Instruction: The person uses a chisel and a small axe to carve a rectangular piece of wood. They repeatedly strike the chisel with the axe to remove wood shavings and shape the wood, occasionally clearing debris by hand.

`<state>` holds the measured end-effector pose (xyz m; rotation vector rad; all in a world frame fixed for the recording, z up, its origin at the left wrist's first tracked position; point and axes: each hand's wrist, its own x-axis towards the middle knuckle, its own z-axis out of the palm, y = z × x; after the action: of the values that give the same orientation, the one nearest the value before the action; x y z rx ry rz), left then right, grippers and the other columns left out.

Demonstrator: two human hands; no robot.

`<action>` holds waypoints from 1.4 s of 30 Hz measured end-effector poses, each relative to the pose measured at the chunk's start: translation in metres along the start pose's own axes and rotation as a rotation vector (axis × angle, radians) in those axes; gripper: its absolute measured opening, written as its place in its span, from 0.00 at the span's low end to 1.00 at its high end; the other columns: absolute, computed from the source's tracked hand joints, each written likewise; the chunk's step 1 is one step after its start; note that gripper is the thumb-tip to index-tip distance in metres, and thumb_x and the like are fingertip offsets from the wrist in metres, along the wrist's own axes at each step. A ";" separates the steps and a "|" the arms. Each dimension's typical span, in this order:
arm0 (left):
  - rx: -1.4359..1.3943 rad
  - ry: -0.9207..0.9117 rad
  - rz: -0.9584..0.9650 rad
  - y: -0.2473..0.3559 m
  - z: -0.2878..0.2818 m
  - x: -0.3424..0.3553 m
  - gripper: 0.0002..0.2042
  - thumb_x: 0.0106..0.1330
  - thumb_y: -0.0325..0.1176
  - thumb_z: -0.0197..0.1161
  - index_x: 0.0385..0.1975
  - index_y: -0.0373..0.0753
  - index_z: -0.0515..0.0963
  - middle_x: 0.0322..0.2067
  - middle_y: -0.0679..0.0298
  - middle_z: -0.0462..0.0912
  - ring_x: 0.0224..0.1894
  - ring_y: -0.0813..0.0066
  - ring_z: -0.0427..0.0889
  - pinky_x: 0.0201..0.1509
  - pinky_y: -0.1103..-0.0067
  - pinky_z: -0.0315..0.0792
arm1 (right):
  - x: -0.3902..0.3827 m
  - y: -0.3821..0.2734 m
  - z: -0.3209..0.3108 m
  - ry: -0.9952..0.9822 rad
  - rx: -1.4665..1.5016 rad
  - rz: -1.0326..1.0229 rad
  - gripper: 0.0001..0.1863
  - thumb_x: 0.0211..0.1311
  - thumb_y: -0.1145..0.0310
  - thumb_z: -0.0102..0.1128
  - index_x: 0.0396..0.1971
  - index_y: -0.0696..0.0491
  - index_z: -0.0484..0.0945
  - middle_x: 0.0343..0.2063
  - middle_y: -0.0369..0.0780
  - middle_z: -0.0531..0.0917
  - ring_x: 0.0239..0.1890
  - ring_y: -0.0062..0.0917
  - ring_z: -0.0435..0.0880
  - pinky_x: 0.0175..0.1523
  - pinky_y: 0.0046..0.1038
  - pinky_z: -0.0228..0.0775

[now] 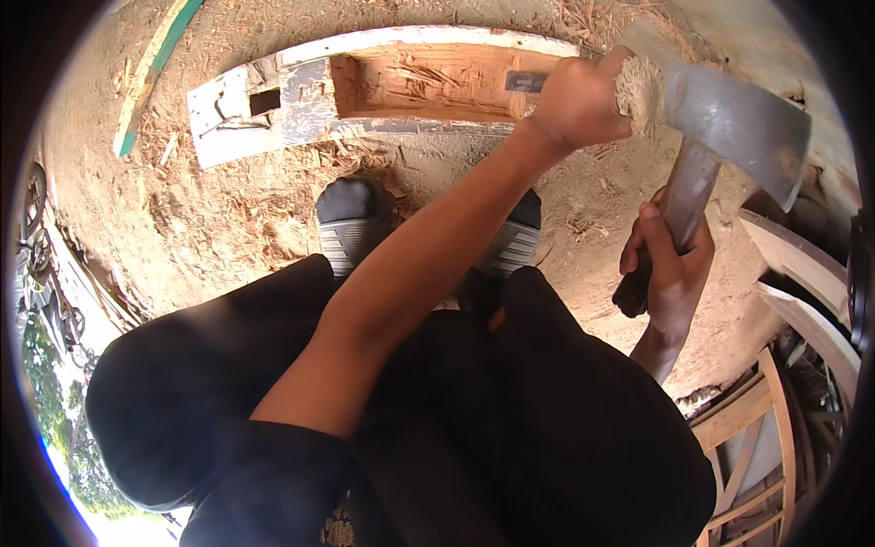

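Note:
My left hand (583, 98) reaches across to the right and is closed around a chisel (526, 82). The chisel's flat dark blade lies at the right end of a hollow in a wooden beam (301, 91). Its pale, frayed wooden butt (641, 96) sticks out on the other side of the fist. My right hand (673, 264) grips the handle of an axe (738, 118). The broad grey axe head is just right of the chisel's butt, its wide cutting edge turned away to the right. Whether the two touch is hard to tell.
Wood chips (173, 223) litter the dirt ground. At the far left lies a green-edged wooden strip (150, 77). My feet in dark sandals (351, 228) stand close to the beam. Curved boards (797, 255) and a wooden frame (738, 410) lean at the right. Bicycles (41, 246) stand at the left edge.

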<state>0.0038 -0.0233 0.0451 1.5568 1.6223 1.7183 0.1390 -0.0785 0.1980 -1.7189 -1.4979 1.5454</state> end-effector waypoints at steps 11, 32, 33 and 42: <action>-0.047 0.042 -0.084 -0.004 0.012 0.009 0.14 0.33 0.29 0.63 0.24 0.33 0.74 0.12 0.52 0.74 0.17 0.52 0.78 0.22 0.66 0.74 | -0.008 -0.007 0.009 0.092 -0.092 0.041 0.10 0.66 0.68 0.56 0.25 0.55 0.71 0.11 0.32 0.71 0.14 0.14 0.68 0.20 0.20 0.58; -0.097 0.160 -0.138 -0.016 0.003 0.014 0.11 0.32 0.28 0.62 0.19 0.32 0.75 0.11 0.49 0.74 0.15 0.53 0.77 0.21 0.69 0.74 | 0.006 -0.030 0.002 -0.018 -0.035 0.008 0.04 0.61 0.73 0.57 0.31 0.57 0.73 0.10 0.35 0.72 0.12 0.18 0.70 0.20 0.22 0.61; -0.095 0.159 -0.131 -0.015 0.003 0.013 0.11 0.31 0.28 0.62 0.19 0.32 0.75 0.11 0.49 0.74 0.15 0.53 0.78 0.21 0.69 0.74 | 0.007 -0.041 -0.001 0.013 -0.006 -0.042 0.05 0.61 0.72 0.55 0.33 0.58 0.72 0.09 0.35 0.71 0.12 0.19 0.69 0.20 0.22 0.61; -0.124 0.046 -0.230 0.000 -0.002 0.014 0.13 0.30 0.29 0.62 0.19 0.30 0.74 0.12 0.49 0.74 0.16 0.52 0.78 0.22 0.69 0.74 | 0.011 -0.047 -0.015 0.002 0.301 -0.496 0.11 0.67 0.64 0.48 0.27 0.54 0.71 0.16 0.35 0.70 0.16 0.19 0.68 0.24 0.23 0.64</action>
<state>-0.0029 -0.0131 0.0525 1.2313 1.6125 1.7055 0.1294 -0.0468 0.2358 -1.0785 -1.4578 1.4077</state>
